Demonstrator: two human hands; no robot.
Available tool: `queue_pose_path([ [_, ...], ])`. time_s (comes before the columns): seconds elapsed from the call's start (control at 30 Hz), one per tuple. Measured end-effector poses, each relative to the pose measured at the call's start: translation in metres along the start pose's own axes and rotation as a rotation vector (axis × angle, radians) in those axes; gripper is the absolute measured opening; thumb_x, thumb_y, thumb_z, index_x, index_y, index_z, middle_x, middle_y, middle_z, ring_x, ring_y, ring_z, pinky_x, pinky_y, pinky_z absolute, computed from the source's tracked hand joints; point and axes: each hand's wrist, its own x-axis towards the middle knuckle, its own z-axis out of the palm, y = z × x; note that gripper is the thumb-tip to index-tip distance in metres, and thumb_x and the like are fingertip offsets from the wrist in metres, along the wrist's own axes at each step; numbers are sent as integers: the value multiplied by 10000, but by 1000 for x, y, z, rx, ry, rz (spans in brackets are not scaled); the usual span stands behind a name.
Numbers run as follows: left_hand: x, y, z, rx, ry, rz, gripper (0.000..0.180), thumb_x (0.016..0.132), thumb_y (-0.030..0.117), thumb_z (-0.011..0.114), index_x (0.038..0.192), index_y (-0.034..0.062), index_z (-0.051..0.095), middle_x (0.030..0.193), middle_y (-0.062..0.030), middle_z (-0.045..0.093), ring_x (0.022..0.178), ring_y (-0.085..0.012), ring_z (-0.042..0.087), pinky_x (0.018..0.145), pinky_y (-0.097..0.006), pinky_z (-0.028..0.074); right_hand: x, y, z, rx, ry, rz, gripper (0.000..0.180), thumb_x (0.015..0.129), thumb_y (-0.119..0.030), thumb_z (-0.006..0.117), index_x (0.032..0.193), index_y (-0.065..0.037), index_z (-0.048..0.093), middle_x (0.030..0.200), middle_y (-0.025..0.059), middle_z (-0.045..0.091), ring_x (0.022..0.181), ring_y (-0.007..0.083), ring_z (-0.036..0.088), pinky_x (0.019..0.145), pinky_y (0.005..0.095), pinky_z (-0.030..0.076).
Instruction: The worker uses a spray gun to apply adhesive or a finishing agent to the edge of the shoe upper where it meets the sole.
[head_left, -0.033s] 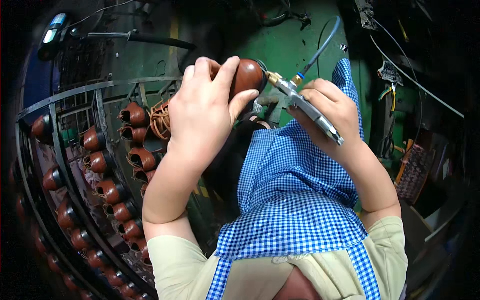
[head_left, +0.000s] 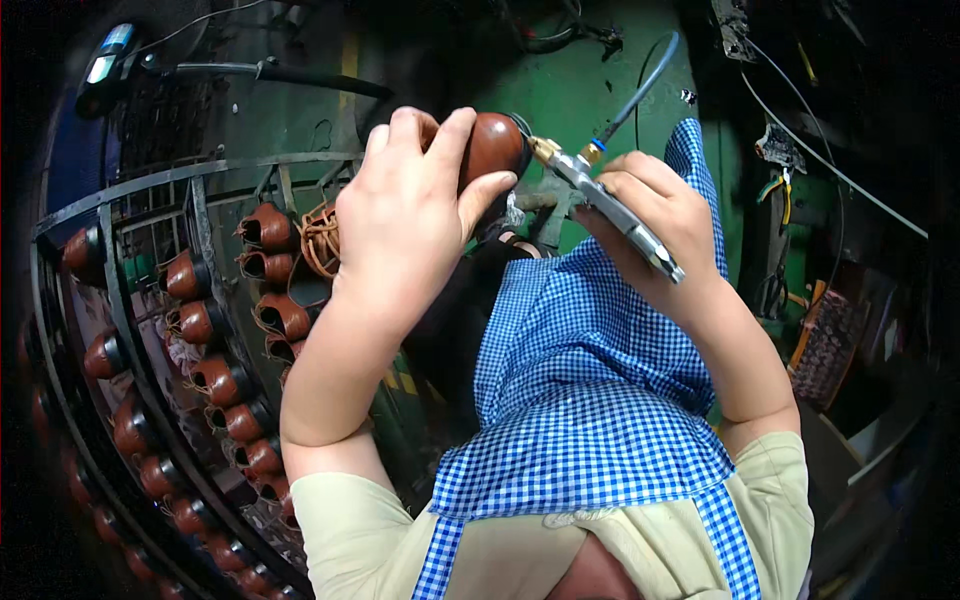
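A brown leather shoe (head_left: 492,150) with a dark sole edge is gripped in my left hand (head_left: 408,205), its rounded end showing past my thumb and forefinger. The rest of the shoe is hidden behind that hand. Wrapped around a metal spray gun (head_left: 598,196) is my right hand (head_left: 650,215). The gun's brass nozzle points up and left, right by the shoe's sole edge; I cannot tell whether they touch. A blue-grey air hose (head_left: 645,90) runs up from a brass fitting on the gun.
A dark metal rack (head_left: 118,285) on the left carries many brown shoes (head_left: 225,380) in rows. A lamp on an arm (head_left: 105,70) reaches in at the upper left. Cables (head_left: 835,170) hang on the right, above a patterned brown object (head_left: 835,330). The floor (head_left: 570,90) is green.
Both hands have shifted very slightly up and left, the shoe and spray gun moving with them. The grips look the same.
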Motion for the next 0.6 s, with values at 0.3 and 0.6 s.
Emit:
queue_pose_path([
  [0.3,33,-35,11,126,-192,-104,545,997,531,614,1168,15,591,1087,-176,645,1005,-363,702,807,-468,609,39,17,45,-2,101,-35,192,898,-253,785,879,-87,691,849,75,648,771,291,675,645,389,545],
  [0.6,53,-82,15,4,-452,-353,729,1016,619,497,1272,-59,582,1273,-297,666,1172,-435,672,1013,-496,534,57,13,87,20,121,-32,206,883,-296,793,862,-115,697,859,58,654,801,277,694,668,384,563],
])
